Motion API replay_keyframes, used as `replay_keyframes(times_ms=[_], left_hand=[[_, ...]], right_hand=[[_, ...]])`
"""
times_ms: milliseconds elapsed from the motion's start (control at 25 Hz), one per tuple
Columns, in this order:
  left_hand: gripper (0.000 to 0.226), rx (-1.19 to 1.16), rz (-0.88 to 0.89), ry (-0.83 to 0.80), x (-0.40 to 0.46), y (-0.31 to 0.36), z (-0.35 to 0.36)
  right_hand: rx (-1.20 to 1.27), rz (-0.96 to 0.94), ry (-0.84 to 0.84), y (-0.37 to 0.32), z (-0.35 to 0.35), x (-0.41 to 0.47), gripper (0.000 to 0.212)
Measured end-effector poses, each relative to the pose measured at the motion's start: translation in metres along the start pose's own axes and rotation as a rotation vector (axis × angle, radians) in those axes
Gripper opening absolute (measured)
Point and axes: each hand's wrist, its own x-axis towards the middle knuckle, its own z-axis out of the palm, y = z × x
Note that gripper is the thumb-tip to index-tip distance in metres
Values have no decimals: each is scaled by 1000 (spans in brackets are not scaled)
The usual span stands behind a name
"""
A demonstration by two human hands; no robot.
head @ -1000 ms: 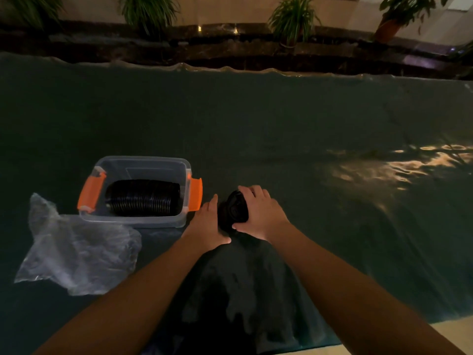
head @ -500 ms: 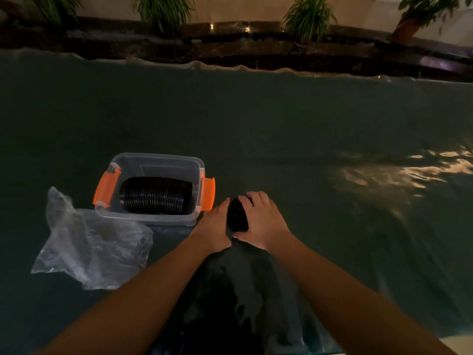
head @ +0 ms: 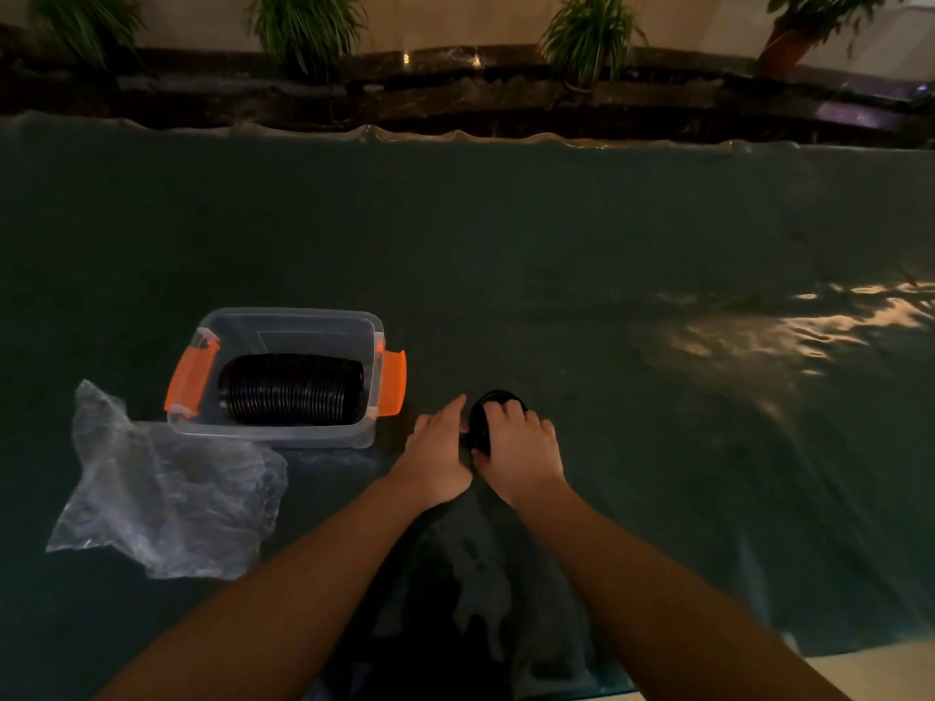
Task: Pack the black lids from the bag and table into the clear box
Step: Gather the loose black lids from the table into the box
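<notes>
A clear box (head: pixel 283 437) with orange latches stands left of centre on the table. Inside it lies a long row of black lids (head: pixel 291 389) on edge. Just right of the box, my right hand (head: pixel 521 447) grips a small stack of black lids (head: pixel 483 422) held on edge against the table. My left hand (head: pixel 437 450) rests flat against the stack's left face, fingers together and pointing away from me. The clear plastic bag (head: pixel 162 498) lies crumpled and flat in front of the box, to the left.
A dark green cloth (head: pixel 556 255) covers the whole table. A low dark ledge with potted plants (head: pixel 587 37) runs behind the far edge. Bright reflections (head: pixel 809 326) shine on the cloth at the right.
The two hands have stayed closed around the lid stack right of the box; the stack now stands more upright between them. The camera view has shifted slightly.
</notes>
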Motion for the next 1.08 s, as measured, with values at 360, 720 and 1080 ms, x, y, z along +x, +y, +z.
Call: replay_keyframes(times_ms=[360,720,1080], left_hand=[[70,-105,176,102,-34,24,-28],[44,403,351,446,-53,-32,-138],[78,726,339,160,-10,-87,-178]], right_hand=[[250,96,46,10,-25,-2,43],[342,105,215,-46,-77,9,37],[499,128,399,-135,-114,14,25]])
